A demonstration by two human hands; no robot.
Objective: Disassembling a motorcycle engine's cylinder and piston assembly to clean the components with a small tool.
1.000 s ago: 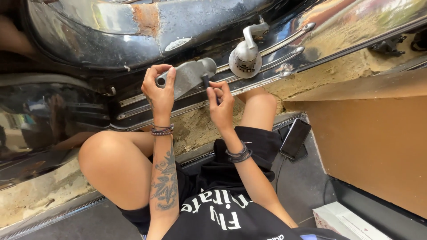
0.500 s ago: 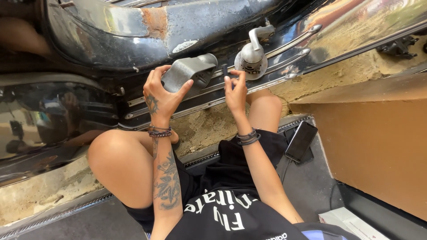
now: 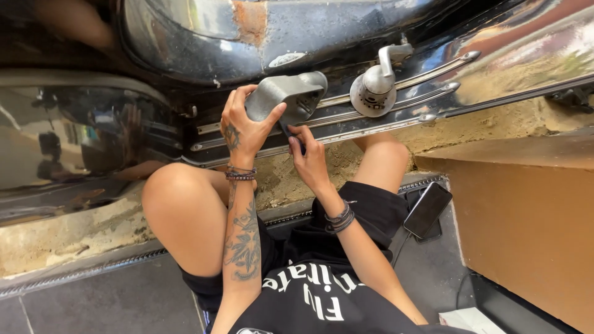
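My left hand [image 3: 242, 127] grips a grey metal cover piece [image 3: 286, 94] held against the side of a black car body [image 3: 185, 49]. My right hand [image 3: 309, 158] is just below that piece, fingers closed around a small dark tool at its lower edge. To the right, a round grey metal fitting with a bent arm [image 3: 375, 89] sits on the chrome trim strips [image 3: 396, 105] of the car. I am seated with bare knees drawn up, the left knee [image 3: 179, 204] nearest the car.
A black phone [image 3: 427, 210] lies on the dark floor by my right leg, with a cable. A brown board [image 3: 526, 222] stands at the right. A sandy concrete strip [image 3: 74, 235] and a metal rail run under the car. A white box [image 3: 470, 320] sits at the bottom right.
My left hand has turned the grey cover piece and holds it higher against the car. My right hand dropped from the round fitting to the piece's lower edge.
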